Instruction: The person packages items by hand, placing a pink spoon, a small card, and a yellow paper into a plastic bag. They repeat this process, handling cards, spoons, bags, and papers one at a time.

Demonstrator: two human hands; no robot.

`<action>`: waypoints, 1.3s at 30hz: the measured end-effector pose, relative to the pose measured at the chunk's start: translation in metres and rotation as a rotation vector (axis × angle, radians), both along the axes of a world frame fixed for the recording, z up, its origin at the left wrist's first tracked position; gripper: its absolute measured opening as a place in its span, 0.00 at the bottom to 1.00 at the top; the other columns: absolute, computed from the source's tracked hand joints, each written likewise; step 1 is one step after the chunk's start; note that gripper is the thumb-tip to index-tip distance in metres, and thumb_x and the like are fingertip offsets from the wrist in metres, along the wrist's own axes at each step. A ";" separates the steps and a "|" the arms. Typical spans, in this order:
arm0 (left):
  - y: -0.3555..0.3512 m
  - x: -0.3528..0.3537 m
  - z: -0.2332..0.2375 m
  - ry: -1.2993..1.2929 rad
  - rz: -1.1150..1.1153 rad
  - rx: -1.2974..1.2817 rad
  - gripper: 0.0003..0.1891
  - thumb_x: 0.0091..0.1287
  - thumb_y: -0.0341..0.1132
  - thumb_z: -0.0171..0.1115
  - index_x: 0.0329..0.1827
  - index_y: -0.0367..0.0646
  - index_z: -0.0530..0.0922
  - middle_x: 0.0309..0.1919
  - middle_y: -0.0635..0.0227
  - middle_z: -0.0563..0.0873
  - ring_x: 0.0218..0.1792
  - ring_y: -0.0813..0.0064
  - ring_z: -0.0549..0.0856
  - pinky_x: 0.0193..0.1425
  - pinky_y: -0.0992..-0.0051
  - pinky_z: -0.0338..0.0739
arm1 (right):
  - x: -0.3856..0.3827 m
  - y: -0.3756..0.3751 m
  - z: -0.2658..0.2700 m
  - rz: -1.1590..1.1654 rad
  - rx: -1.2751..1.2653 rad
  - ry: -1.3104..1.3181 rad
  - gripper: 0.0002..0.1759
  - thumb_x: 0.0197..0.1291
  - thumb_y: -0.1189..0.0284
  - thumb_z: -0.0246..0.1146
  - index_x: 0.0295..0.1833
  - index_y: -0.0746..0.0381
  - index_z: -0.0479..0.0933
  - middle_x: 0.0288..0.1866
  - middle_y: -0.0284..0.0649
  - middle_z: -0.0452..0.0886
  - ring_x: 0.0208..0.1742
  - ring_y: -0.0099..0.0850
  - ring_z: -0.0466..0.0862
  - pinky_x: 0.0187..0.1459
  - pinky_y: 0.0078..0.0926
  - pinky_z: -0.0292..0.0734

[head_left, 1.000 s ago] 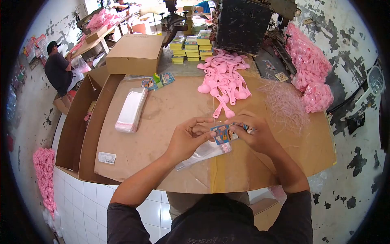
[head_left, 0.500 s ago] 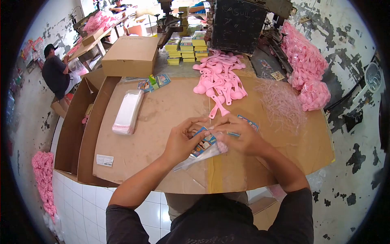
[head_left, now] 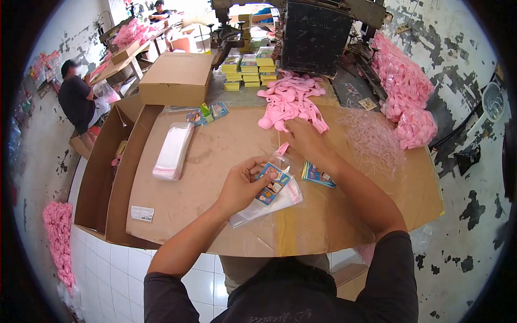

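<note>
Head view: nearest, the left hand (head_left: 242,185) pinches the clear bag (head_left: 269,204) shut-fingered at its mouth, a printed card (head_left: 273,185) already inside; the bag rests on the tabletop (head_left: 215,156). Just right lies a card stack (head_left: 318,175). Beyond, the right hand (head_left: 304,137) reaches the spoon pile (head_left: 291,99), fingers curled by one pink spoon (head_left: 282,148); whether they grip it I cannot tell. This looks like bagging, card done and spoon due; slipping it in would need the bag mouth held wide. Left, spare bags (head_left: 173,148) lie stacked, and an open carton (head_left: 99,177) holds little. Farther, a closed box (head_left: 177,78).
</note>
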State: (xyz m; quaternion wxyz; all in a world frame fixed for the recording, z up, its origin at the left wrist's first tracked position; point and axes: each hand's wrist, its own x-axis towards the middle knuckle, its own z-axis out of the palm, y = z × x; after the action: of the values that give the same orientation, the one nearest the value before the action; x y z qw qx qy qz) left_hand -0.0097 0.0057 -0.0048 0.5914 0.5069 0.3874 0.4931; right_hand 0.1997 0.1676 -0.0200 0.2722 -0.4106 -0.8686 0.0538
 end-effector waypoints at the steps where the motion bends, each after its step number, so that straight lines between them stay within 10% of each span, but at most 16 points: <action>1: 0.001 0.000 0.001 -0.009 0.021 0.006 0.17 0.74 0.31 0.68 0.63 0.33 0.79 0.47 0.63 0.91 0.43 0.81 0.90 0.45 0.79 0.86 | -0.003 -0.010 0.017 0.035 -0.083 0.077 0.19 0.69 0.72 0.64 0.63 0.66 0.78 0.48 0.45 0.83 0.50 0.37 0.85 0.51 0.36 0.80; 6: 0.001 -0.001 0.003 -0.052 0.045 0.007 0.19 0.74 0.30 0.68 0.64 0.32 0.77 0.47 0.61 0.91 0.43 0.80 0.90 0.46 0.79 0.86 | -0.003 -0.062 0.075 0.329 -0.708 0.815 0.24 0.74 0.78 0.60 0.73 0.65 0.72 0.49 0.35 0.83 0.44 0.21 0.83 0.45 0.23 0.80; 30: -0.003 -0.002 0.011 -0.045 -0.041 0.018 0.18 0.78 0.34 0.64 0.66 0.37 0.79 0.42 0.74 0.92 0.31 0.94 0.81 0.30 0.86 0.71 | 0.008 -0.095 0.083 0.358 -0.616 0.895 0.25 0.73 0.81 0.60 0.74 0.67 0.70 0.58 0.39 0.80 0.54 0.27 0.84 0.52 0.25 0.84; 39: 0.001 -0.005 0.005 -0.095 -0.090 0.082 0.17 0.79 0.35 0.62 0.65 0.35 0.78 0.46 0.65 0.91 0.42 0.83 0.88 0.45 0.80 0.82 | 0.011 -0.111 0.065 0.491 -0.254 0.458 0.18 0.75 0.75 0.59 0.66 0.68 0.77 0.61 0.42 0.78 0.65 0.33 0.78 0.66 0.33 0.72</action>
State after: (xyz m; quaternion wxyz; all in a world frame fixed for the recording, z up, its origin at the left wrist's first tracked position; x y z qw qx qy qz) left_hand -0.0147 0.0064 0.0003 0.6094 0.5235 0.3152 0.5052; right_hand 0.2105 0.0570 0.0447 0.3854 -0.1975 -0.8443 0.3155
